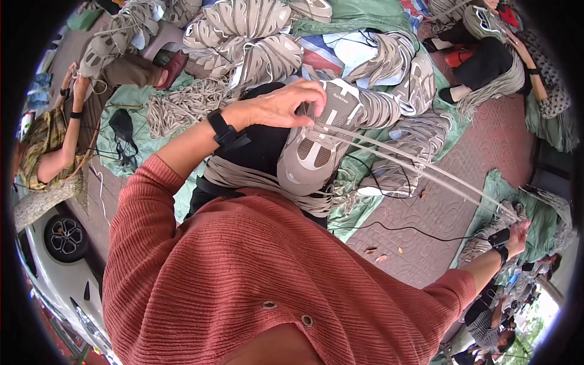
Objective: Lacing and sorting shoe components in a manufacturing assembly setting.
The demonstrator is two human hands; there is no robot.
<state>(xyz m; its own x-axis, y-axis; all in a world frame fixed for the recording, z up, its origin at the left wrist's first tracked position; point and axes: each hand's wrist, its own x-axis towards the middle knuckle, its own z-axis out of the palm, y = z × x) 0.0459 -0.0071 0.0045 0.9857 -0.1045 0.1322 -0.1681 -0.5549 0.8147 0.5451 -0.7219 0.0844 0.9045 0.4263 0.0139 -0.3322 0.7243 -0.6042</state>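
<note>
Lacing posture, shown from the hands outward, with the shoe as landmark. The left hand [283,106], beside the shoe's laced opening, pinches thumb against finger where the pale laces [420,165] leave it. The right hand [518,238], well out to the right of the shoe, grasps the far part of the same laces; its exact finger placement is too small to tell. The wide spread of the arms appears to keep the strands taut and free of tangles, while the left pinch probably steadies the work. The grey shoe [315,146] lies over the lap, toe toward the wearer, an angle that presumably exposes the eyelets. Its tongue bears light printed lettering, not reproduced here; no other writing is clear. Below and left of the shoe, a hank of loose laces [243,177] is draped across the lap, seemingly for easy reach. Left of the shoe lies a larger lace heap [188,111] on green sheeting [108,146]; beyond it, stacked shoes [240,24]. Co-workers sit far left [55,146] and far right [496,64] of the shoe.
</note>
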